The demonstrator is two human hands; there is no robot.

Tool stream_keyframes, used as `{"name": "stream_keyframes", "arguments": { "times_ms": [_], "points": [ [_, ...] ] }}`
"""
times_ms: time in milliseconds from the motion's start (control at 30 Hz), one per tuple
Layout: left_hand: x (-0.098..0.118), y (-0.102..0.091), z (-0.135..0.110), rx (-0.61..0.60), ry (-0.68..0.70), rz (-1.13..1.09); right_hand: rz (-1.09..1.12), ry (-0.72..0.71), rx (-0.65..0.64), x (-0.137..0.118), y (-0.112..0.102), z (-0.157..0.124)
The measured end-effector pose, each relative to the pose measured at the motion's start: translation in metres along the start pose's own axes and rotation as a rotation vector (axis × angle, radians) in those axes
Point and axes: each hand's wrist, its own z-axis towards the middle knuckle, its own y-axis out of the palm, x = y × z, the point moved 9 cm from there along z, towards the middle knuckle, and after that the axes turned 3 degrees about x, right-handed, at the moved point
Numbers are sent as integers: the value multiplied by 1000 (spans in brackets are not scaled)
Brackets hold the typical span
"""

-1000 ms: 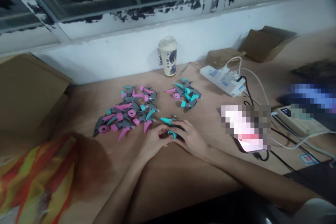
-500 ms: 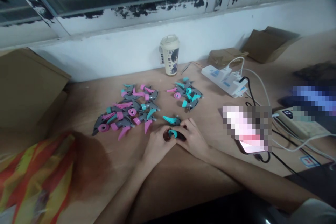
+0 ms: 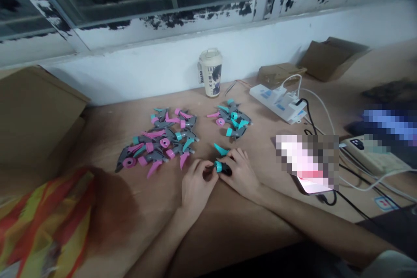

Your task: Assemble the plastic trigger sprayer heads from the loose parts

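A spray trigger head (image 3: pixel 218 167) in teal and dark grey is held low over the bench (image 3: pixel 109 124), in front of the two groups of similar heads. Its dark body is gripped by the fingers of the right hand (image 3: pixel 243 176), which are closed around it, and its teal collar is turned toward the left hand (image 3: pixel 198 184). The teal lever is seen jutting out beyond the right knuckles. The left fingers are curled in, with thumb and forefinger brought close together right beside the collar — whether anything is pinched between them cannot be told. To the left, a larger heap of pink, teal and grey spray heads (image 3: pixel 165 142) is spread on the bench; a smaller cluster (image 3: pixel 241 125), mostly teal, is laid beyond the right hand. A lidded cup (image 3: pixel 211 74) is stood upright near the wall (image 3: pixel 137 56). Farther right, a white power strip (image 3: pixel 276 103) is filled with plugs and cables, and a lit phone (image 3: pixel 304 165) — its screen blurred out — is placed nearer the right forearm. The left edge is taken up by a cardboard box (image 3: pixel 35 126) and a red-and-yellow striped bag (image 3: pixel 48 221).
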Motion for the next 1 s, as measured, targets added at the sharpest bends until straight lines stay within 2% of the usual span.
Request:
{"name": "stream_keyframes", "arguments": {
  "times_ms": [133, 267, 400, 633, 700, 800, 867, 1000],
  "points": [
    [15, -1, -3, 22, 172, 124, -13, 6, -12, 0, 2, 0],
    [14, -6, -1, 67, 195, 173, -18, 17, -40, 0, 2, 1],
    [0, -22, 5, 144, 83, 50, 39, 67, -15, 3, -5, 2],
    [-33, -17, 9, 62, -293, -596, 358, 129, 66, 11, -16, 2],
    [-38, -6, 8, 2, -422, -801, 453, 145, 51, 13, -14, 3],
    [-34, 9, 4, -134, -563, -1015, 546, 160, 26, 15, -12, 4],
    [-28, 14, 1, -216, -590, -1060, 573, 163, 19, 16, -11, 5],
    [-16, 19, -3, -331, -549, -1031, 588, 136, 11, 14, -11, 5]
  ]
}}
